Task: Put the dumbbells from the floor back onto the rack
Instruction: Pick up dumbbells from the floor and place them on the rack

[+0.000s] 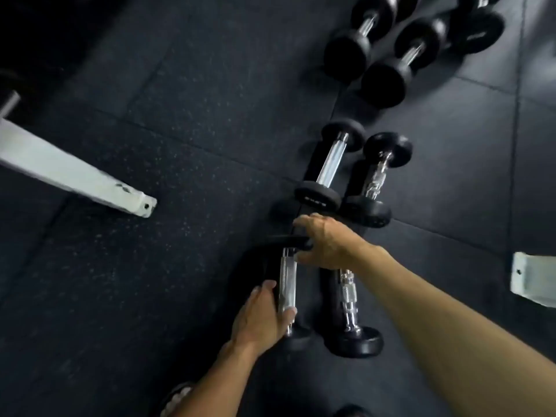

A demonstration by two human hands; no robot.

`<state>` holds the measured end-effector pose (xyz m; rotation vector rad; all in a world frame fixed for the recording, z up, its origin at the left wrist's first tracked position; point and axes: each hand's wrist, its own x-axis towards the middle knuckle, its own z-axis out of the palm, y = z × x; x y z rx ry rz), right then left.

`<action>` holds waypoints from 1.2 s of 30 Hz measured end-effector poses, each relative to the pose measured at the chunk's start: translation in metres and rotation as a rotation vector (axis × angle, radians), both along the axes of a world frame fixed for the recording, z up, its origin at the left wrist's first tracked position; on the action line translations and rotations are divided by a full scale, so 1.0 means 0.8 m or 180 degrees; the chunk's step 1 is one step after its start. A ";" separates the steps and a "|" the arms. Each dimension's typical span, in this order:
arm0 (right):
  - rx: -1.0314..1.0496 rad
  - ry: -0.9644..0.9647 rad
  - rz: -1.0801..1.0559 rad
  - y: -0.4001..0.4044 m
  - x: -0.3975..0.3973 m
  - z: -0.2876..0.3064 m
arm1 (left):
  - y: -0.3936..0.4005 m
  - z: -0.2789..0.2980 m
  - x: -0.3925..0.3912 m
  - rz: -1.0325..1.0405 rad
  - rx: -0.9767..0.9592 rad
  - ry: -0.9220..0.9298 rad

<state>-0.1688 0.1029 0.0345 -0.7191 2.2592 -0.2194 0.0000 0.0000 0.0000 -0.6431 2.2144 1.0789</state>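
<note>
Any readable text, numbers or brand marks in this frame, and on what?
Dumbbell head above the right hand: pale marking, too blurred to read.
Large dumbbell head at top right: faint marking, unreadable.
Nothing else legible.

Two bare forearms come in from the near edge, no sleeves on either. The left hand (261,314) shows no ring, no glove, no watch at the wrist. The right hand (326,240) is bare as well, wrist uncovered. Down at the near edge, a foot (177,397) in what looks like an open sandal, blurred.
</note>
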 end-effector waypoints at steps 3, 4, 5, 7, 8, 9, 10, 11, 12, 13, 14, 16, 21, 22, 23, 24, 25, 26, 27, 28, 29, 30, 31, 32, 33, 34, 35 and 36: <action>-0.0103 0.0012 0.0100 -0.006 0.005 -0.037 | 0.010 -0.025 -0.003 0.0176 0.0210 -0.0005; -0.0103 0.0043 0.0067 -0.006 0.007 -0.043 | 0.011 -0.029 -0.005 0.0208 0.0241 -0.0078; -0.0171 0.0062 0.0039 -0.005 0.009 -0.053 | 0.013 -0.036 -0.004 0.0256 0.0302 -0.0105; -0.0269 0.0067 -0.0036 0.000 0.013 -0.064 | 0.015 -0.043 0.001 0.0335 0.0418 -0.0130; -0.0270 0.0145 -0.0018 0.001 0.013 -0.063 | 0.016 -0.045 0.001 0.0344 0.0439 -0.0140; -0.0304 0.0225 -0.0020 0.002 0.011 -0.067 | 0.016 -0.047 0.002 0.0393 0.0484 -0.0129; -0.0313 0.0288 -0.0031 0.002 0.009 -0.069 | 0.015 -0.048 0.003 0.0443 0.0530 -0.0124; -0.0343 0.0337 -0.0032 0.002 0.007 -0.071 | 0.015 -0.049 0.003 0.0486 0.0562 -0.0103; -0.0344 0.0353 -0.0034 0.001 0.007 -0.071 | 0.014 -0.048 0.003 0.0500 0.0572 -0.0091; -0.0381 0.0356 -0.0042 0.002 0.007 -0.072 | 0.014 -0.047 0.003 0.0522 0.0568 -0.0082; -0.0403 0.0324 -0.0064 0.003 0.007 -0.071 | 0.014 -0.044 0.003 0.0527 0.0554 -0.0087; -0.0461 0.0277 -0.0127 0.005 0.007 -0.067 | 0.011 -0.038 0.003 0.0521 0.0533 -0.0127; -0.0577 0.0173 -0.0151 0.003 0.007 -0.013 | 0.004 0.014 0.005 0.0520 0.0610 -0.0223; -0.0605 0.0165 -0.0134 0.003 0.007 0.007 | 0.003 0.033 0.005 0.0518 0.0609 -0.0229; -0.0652 0.0176 -0.0123 0.002 0.008 0.028 | 0.001 0.054 0.005 0.0514 0.0611 -0.0224; -0.0679 0.0189 -0.0122 0.001 0.008 0.054 | 0.000 0.079 0.006 0.0507 0.0622 -0.0213; -0.0726 0.0225 -0.0114 0.000 0.009 0.080 | -0.002 0.104 0.006 0.0506 0.0649 -0.0189; -0.0724 0.0256 -0.0092 -0.001 0.010 0.108 | -0.003 0.132 0.005 0.0506 0.0688 -0.0169; -0.0714 0.0286 -0.0050 -0.002 0.010 0.137 | -0.005 0.160 0.006 0.0512 0.0731 -0.0156; -0.0689 0.0301 0.0000 -0.004 0.011 0.167 | -0.008 0.190 0.006 0.0512 0.0764 -0.0142; -0.0693 0.0323 0.0048 -0.006 0.010 0.196 | -0.010 0.219 0.006 0.0511 0.0790 -0.0128; -0.0694 0.0335 0.0072 -0.008 0.010 0.227 | -0.012 0.248 0.006 0.0497 0.0794 -0.0104; -0.0693 0.0327 0.0066 -0.009 0.009 0.256 | -0.014 0.278 0.006 0.0484 0.0779 -0.0083; -0.0699 0.0307 0.0046 -0.010 0.008 0.287 | -0.016 0.307 0.006 0.0479 0.0750 -0.0050; -0.0726 0.0293 0.0025 -0.012 0.007 0.317 | -0.017 0.335 0.005 0.0480 0.0725 -0.0010; -0.0754 0.0288 0.0020 -0.012 0.005 0.346 | -0.018 0.363 0.005 0.0477 0.0704 0.0032; -0.0786 0.0307 0.0050 -0.013 0.002 0.374 | -0.018 0.390 0.004 0.0482 0.0693 0.0074; -0.0803 0.0339 0.0105 -0.015 0.000 0.402 | -0.018 0.417 0.004 0.0493 0.0682 0.0123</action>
